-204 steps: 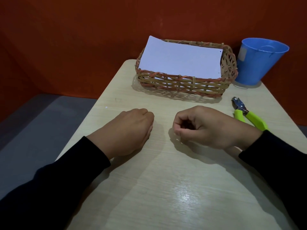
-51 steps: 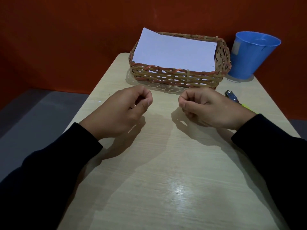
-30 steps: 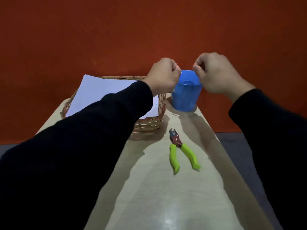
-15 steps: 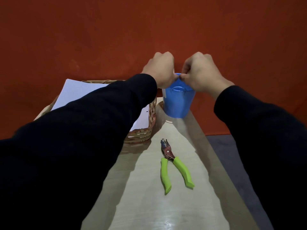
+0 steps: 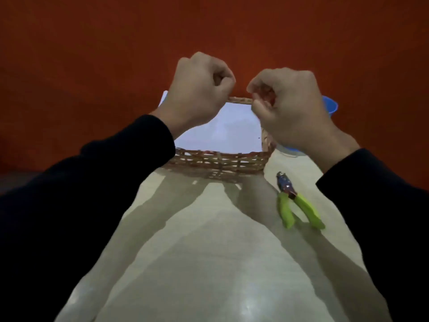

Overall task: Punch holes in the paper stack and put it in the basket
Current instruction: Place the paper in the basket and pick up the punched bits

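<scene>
Paper stack (image 5: 222, 129) already sits in the basket (image 5: 218, 160), so both hands (image 5: 197, 89) (image 5: 290, 105) hover over it as curled fists gripping nothing I can see; best bet is just pull them back slowly without bumping the rim. Punch (image 5: 294, 201) lies on the pale wood table (image 5: 209, 263), blue bucket (image 5: 330, 108) behind, orange wall (image 5: 92, 54).

head view looks forward and down along the table (image 5: 209, 263), close above it.

Dim room, deep orange-red wall (image 5: 92, 54) right behind a pale wood-look table (image 5: 209, 263), glare spot near its front.
</scene>
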### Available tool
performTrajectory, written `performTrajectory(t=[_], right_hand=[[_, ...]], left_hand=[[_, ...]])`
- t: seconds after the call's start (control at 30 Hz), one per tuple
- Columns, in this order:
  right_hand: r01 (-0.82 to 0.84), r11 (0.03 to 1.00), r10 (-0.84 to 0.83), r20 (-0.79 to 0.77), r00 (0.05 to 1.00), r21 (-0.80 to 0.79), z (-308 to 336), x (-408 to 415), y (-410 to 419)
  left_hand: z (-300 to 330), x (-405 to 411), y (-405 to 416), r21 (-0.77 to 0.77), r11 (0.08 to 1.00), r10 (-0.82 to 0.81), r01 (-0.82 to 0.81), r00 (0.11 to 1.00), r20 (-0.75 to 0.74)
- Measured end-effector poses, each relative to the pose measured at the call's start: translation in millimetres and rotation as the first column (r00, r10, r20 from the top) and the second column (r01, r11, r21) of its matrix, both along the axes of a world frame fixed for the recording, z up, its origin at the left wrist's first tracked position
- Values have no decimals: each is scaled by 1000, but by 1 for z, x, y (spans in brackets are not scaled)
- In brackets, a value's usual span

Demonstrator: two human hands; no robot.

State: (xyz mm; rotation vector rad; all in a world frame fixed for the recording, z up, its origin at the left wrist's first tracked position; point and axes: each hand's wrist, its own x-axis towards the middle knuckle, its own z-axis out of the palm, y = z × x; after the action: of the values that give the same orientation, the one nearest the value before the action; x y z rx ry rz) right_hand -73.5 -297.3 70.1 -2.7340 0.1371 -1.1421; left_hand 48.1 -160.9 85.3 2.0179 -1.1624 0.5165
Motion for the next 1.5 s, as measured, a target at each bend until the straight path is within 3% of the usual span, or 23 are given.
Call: performTrajectory(t=[0.1, 0.2, 0.33, 0.47, 0.67, 0.83, 1.03, 1.3, 1.5], right_hand=[[-219, 976, 219, -77, 973, 10, -36, 1, 69], [-376, 917, 397, -239, 886, 131, -77, 2, 119], [-443, 840, 538, -363, 761, 314, -109, -1, 154], [-490, 793, 605, -382, 698, 361, -123, 1, 178], [-538, 766, 643, -422, 638, 352, -132, 6, 191], [-578, 756, 653, -420, 630, 307, -137, 4, 194], [-595, 763, 639, -429, 638, 252, -136, 3, 195], [-598, 780, 605, -470, 643, 185, -133, -3, 192], [-599, 792, 575, -475, 666, 118, -130, -10, 179]], left_hand=[[-27, -8, 73, -38, 999, 27, -28, 999, -45], [-61, -9, 139, 100, 991, 98, -87, 989, -112], [-101, -2, 212, 327, 933, 225, -150, 952, -207], [-129, 2, 257, 343, 899, 347, -272, 921, -178], [-140, 8, 282, 274, 870, 446, -409, 891, -85], [-142, 10, 287, 226, 892, 422, -391, 900, -107], [-151, 14, 275, 353, 897, 315, -268, 946, -81], [-154, 12, 268, 444, 841, 382, -310, 920, -81], [-143, -13, 252, 544, 823, 315, -167, 930, -191]])
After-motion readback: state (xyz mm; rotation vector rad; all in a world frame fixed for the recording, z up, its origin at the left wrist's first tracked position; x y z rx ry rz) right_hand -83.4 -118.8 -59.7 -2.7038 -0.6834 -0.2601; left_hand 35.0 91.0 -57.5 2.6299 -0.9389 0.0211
